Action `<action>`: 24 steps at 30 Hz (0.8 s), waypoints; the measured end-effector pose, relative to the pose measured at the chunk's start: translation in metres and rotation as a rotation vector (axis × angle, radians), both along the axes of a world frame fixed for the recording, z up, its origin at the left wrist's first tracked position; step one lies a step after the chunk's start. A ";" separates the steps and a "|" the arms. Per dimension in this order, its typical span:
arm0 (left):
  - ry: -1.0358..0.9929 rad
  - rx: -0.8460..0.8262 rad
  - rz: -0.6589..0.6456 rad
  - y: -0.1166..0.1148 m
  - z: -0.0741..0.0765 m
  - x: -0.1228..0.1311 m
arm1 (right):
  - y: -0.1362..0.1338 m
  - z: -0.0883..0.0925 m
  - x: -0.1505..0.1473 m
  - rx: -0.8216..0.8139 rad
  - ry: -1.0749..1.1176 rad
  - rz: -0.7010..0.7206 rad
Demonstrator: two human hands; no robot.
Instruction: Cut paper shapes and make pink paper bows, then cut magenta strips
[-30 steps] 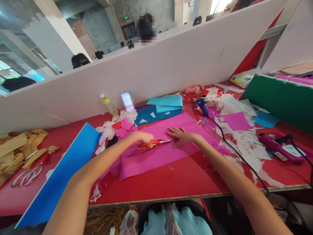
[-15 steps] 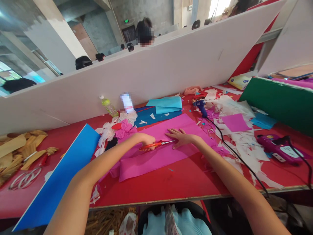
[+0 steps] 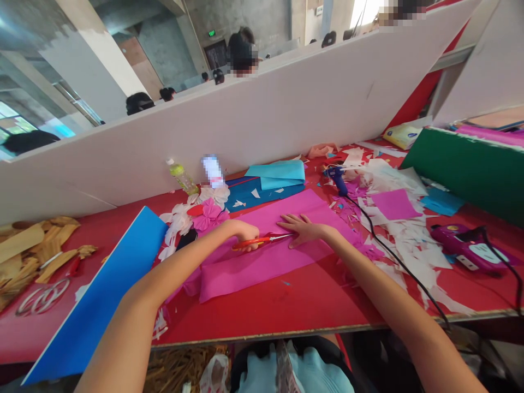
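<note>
Bench work with crepe paper, seen from the head-worn camera. The **left hand** (image 3: 245, 232) grips **red-handled scissors** (image 3: 262, 240), fingers curled narrowly around the handles, with the blades pointing right, toward the other hand. The blades lie over the sheet and appear nearly closed; whether they are cutting cannot be told. The **right hand** (image 3: 302, 229) rests palm down on the **magenta crepe paper** (image 3: 295, 206), fingers spread wide and flat, just beside the blade tips. The paper lies across the middle of the **red table** (image 3: 262, 311), its near part forming a thick folded band.

Beyond the left hand stand a **pink paper flower** (image 3: 210, 214) and **white paper flowers** (image 3: 178, 218), with a **plastic bottle** (image 3: 180, 177) behind them against a **white partition** (image 3: 245, 120). **Teal paper** (image 3: 278, 173) lies on a **dark blue sheet** (image 3: 262, 196) beyond the magenta paper. To the right are a **blue glue gun** (image 3: 338, 179) with its **black cord** (image 3: 393, 251), a **magenta paper square** (image 3: 395, 203), **white paper scraps** (image 3: 409, 240), a **magenta corded appliance** (image 3: 466, 245) and a **green board** (image 3: 462, 169). To the left, a **blue board** (image 3: 110, 273) lies beside **tan strips** (image 3: 24, 251).
</note>
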State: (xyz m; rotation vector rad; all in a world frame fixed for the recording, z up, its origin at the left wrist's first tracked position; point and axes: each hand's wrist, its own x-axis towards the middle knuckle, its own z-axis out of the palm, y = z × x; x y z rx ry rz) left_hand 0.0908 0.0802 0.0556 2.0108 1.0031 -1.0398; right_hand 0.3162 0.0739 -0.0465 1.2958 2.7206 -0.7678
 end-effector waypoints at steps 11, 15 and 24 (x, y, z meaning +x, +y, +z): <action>0.030 0.014 -0.002 0.000 0.006 -0.001 | -0.001 0.001 0.000 0.005 -0.016 0.001; 0.007 -0.003 0.017 -0.001 0.004 -0.001 | -0.001 0.000 0.000 0.013 -0.011 0.001; 0.012 0.104 -0.081 0.006 -0.003 0.009 | 0.001 0.002 -0.001 -0.003 -0.044 0.012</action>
